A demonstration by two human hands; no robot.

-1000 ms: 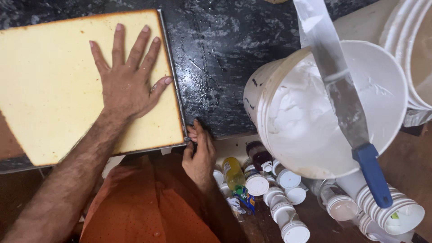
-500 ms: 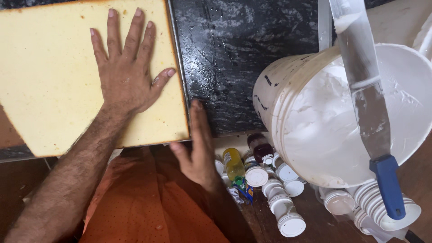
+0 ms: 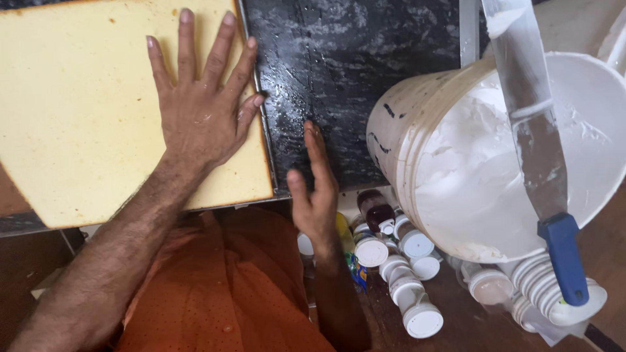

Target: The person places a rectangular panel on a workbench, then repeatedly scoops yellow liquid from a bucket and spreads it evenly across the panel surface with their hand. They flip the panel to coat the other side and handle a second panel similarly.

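We see the left hand [image 3: 199,107] lying flat, fingers spread wide, palm down on the yellow sponge sheet [image 3: 78,111]; it presses on the sheet's right part, fingertips near the right edge, and grips nothing. The sheet lies on the dark marbled table [image 3: 352,72], its near corner reaching the table's front edge. The right hand [image 3: 316,195] hangs open and empty just to the right of that corner, edge-on with fingers pointing up, apart from the sheet. Further right stands a white bucket of cream [image 3: 456,169], tilted toward us, with a long palette knife [image 3: 531,130] with a blue handle resting across its rim. Below the table's edge stand small white-capped bottles [image 3: 404,261].
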